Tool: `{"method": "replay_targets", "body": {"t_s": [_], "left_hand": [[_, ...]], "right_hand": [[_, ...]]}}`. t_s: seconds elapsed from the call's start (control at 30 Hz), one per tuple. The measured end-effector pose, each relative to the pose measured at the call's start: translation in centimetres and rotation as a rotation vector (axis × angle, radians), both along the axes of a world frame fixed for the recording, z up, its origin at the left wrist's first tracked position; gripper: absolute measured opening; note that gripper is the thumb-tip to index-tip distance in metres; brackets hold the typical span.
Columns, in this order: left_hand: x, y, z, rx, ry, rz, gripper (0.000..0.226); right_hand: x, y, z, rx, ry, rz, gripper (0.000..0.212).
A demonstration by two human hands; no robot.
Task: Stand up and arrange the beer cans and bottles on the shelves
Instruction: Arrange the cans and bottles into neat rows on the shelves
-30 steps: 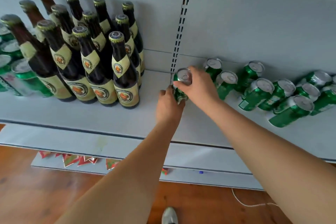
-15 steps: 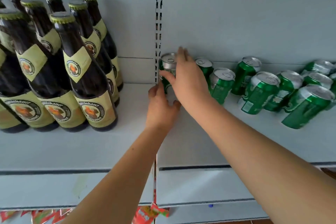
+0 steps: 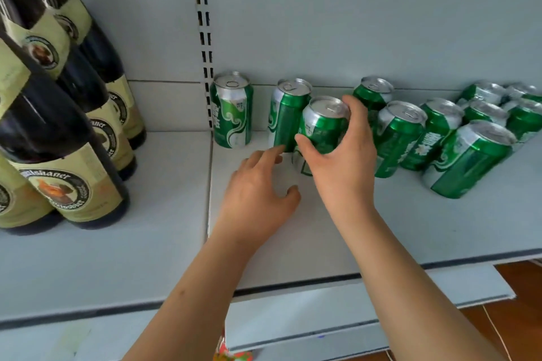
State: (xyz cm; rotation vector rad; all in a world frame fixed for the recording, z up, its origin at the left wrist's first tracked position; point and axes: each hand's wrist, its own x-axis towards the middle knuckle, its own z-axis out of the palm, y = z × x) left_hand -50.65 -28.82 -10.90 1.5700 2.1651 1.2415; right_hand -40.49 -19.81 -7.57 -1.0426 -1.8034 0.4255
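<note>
My right hand [image 3: 340, 167] grips a green beer can [image 3: 322, 123] near the middle of the grey shelf [image 3: 293, 237], thumb on its front, fingers round its top rim. Just behind it stands another green can [image 3: 286, 114]. A third can [image 3: 232, 110] stands alone against the back wall by the slotted upright. My left hand [image 3: 258, 199] hovers over the shelf with fingers loosely spread, holding nothing, its fingertips near the base of the cans. Several more green cans [image 3: 440, 138] stand crowded to the right. Dark beer bottles [image 3: 64, 173] with cream labels fill the left shelf.
A slotted metal upright [image 3: 205, 38] divides the two shelf bays. Lower shelf boards [image 3: 322, 316] jut out below. Brown wooden floor [image 3: 522, 302] and a thin white cable show at the bottom right. Red packaging peeks out beneath my left forearm.
The can both hands held was set down by the upright and let go. My right hand moved right and took hold of another can; my left hand drew back, open.
</note>
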Motion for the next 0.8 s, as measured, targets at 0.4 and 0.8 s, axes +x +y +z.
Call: {"method": "replay_targets", "body": {"t_s": [0.4,0.8], "left_hand": [[-2.3,-1.7,1.3,0.124,-0.122,0.209,0.049],[-4.0,-2.2,0.8,0.121,-0.165,0.332,0.049]], "right_hand": [[-3.2,-3.7,1.0,-0.016,0.0,0.269,0.072],[-6.2,-2.4,1.1,-0.035,-0.212,0.396,0.076]]}}
